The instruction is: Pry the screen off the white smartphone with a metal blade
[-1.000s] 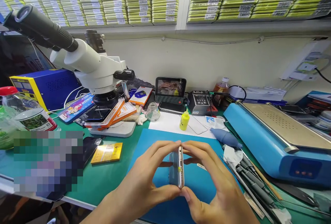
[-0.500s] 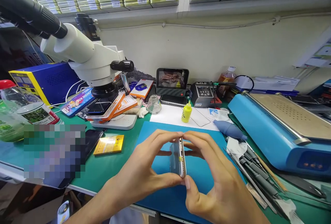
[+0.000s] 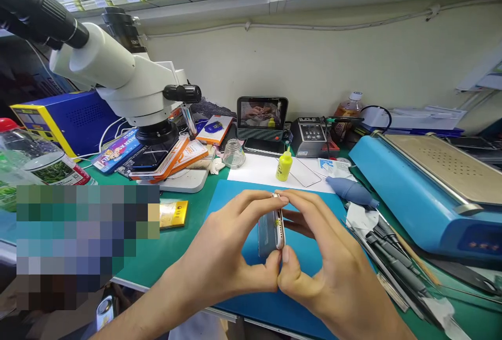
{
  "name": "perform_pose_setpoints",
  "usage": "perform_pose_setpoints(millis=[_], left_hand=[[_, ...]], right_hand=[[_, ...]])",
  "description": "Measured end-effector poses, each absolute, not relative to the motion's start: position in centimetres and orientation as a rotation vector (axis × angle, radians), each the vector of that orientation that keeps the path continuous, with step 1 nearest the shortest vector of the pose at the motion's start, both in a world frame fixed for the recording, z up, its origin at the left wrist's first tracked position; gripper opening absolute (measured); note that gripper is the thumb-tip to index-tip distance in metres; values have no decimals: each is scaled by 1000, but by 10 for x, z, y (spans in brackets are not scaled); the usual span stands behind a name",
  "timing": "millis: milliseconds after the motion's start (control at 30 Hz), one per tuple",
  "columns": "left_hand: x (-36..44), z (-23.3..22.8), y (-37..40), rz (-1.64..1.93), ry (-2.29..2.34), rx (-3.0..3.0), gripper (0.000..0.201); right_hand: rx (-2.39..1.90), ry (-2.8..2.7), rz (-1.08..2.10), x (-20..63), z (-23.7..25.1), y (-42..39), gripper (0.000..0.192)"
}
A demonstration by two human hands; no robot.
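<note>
A smartphone stands on its long edge between my hands, its bottom end with the port and speaker holes facing me. A small yellow mark shows beside the port. My left hand is closed on it, index fingertip over the upper edge and bent thumb at the lower edge. From the other side my right hand grips the same phone, fingers at the top and thumb below, close to the left thumb. Other fingertips are partly hidden behind the phone. Beneath lies a blue mat.
A yellow dropper bottle and a glass jar stand beyond the mat. The microscope rises at left. Tweezers and tools lie right, beside a blue heating machine. A yellow box sits left; a blurred patch covers the area beside it.
Both thumbs have bent more at the phone's lower edge. My left index fingertip has slid right over its upper edge. The phone sits slightly higher in view, and the camera has shifted a little.
</note>
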State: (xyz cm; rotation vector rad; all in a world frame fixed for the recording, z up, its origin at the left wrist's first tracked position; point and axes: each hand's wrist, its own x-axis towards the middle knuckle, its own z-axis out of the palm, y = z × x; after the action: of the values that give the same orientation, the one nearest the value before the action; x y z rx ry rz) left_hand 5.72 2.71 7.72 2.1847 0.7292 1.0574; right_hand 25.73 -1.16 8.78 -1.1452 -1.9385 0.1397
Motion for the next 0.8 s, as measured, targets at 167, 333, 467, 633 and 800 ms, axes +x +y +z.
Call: perform_pose_setpoints(millis=[167,333,467,633,800], left_hand=[[59,75,28,1077,736,2174,76],[60,75,28,1087,729,2168,77],[60,74,28,1091,735,2175,76],[61,73,28,1105,768,2203,71],[61,76,26,1095,818,2275,70]], right_hand=[[-1173,-1921,142,253,88,-13,51],[-1198,-1902,113,251,84,-13,54],[-1223,-1915,84,251,83,-17,53],[-1288,-1946,57,255,82,-21,57],[-1204,-1942,128,256,83,-15,59]])
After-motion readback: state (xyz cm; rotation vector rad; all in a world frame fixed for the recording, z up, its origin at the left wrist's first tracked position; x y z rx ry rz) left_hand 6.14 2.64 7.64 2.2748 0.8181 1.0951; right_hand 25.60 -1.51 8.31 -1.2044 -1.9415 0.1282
